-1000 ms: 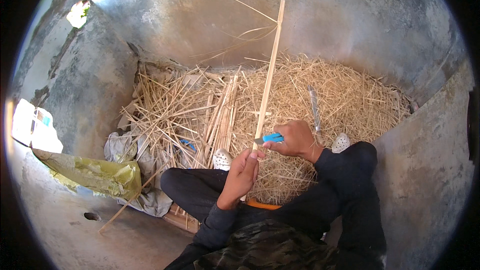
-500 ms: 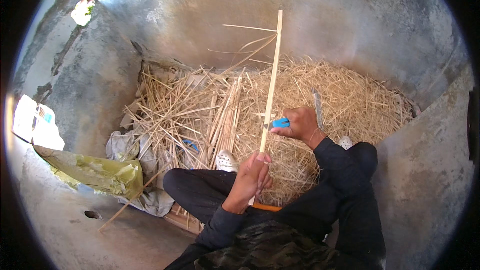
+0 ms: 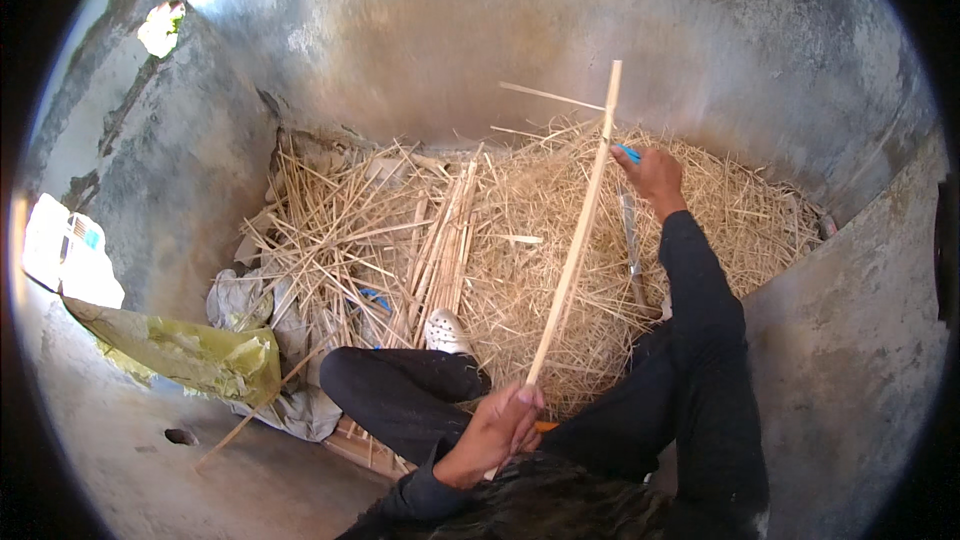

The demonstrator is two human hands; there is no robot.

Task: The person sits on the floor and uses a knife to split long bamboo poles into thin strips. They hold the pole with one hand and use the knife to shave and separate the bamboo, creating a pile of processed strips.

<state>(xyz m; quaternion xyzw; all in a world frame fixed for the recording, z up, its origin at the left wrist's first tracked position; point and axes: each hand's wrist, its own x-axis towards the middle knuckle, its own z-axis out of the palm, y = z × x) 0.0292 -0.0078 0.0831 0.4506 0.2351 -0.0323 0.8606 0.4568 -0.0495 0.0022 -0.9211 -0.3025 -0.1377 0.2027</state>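
Observation:
A long, pale bamboo strip (image 3: 577, 258) slants up and away in front of me. My left hand (image 3: 497, 432) is closed around its near end, close to my lap. Toward the far end, my right hand (image 3: 655, 176) grips a blue utility knife (image 3: 627, 153), its front against or right beside the strip's right edge. The blade itself is too small to make out. A thin sliver (image 3: 550, 95) sticks out leftward from the strip near its tip. Below the right hand, a long-bladed knife (image 3: 629, 230) lies on the shavings.
Curly shavings (image 3: 740, 230) cover the floor ahead and right. Loose sticks (image 3: 330, 230) and a bundle of strips (image 3: 445, 240) lie left. My white clog (image 3: 446, 331) rests beside them. A yellowish sack (image 3: 215, 355) lies far left. Concrete walls (image 3: 450, 30) enclose the space.
My right hand and utility knife have moved up along the strip toward its far end. The strip's far end has shifted right, and the long curled shavings beside it no longer show. My left hand moved lower.

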